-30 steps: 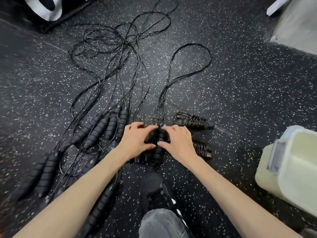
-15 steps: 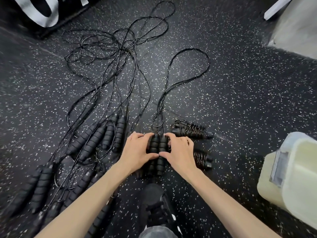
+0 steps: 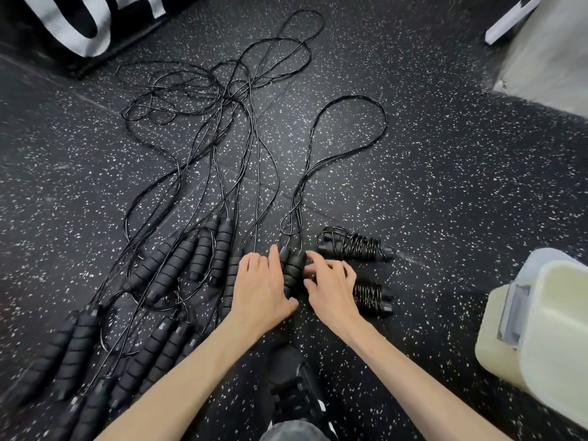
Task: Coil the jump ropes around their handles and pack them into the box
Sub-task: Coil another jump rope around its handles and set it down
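A pair of black foam handles (image 3: 291,270) lies side by side on the floor, its thin black rope (image 3: 350,128) looping away from me. My left hand (image 3: 262,286) lies flat against the pair's left side, thumb by its near end. My right hand (image 3: 331,281) touches the right side with loosely bent fingers. Two coiled ropes, wound round their handles, lie just right of my hands: one farther (image 3: 353,246), one nearer (image 3: 369,296) and partly hidden by my right hand. The pale translucent box (image 3: 541,329) stands at the right edge.
Several more handle pairs (image 3: 178,265) lie to the left, others (image 3: 76,342) near the lower left corner, their ropes tangled (image 3: 206,100) farther out. My shoe (image 3: 296,386) is below my hands. A black panel with white letters (image 3: 79,27) is at top left, a grey slab (image 3: 547,49) top right.
My hands, which pressed the handle pair together from both sides, have loosened; the right fingers have lifted and drawn slightly right. The view has shifted down a little.
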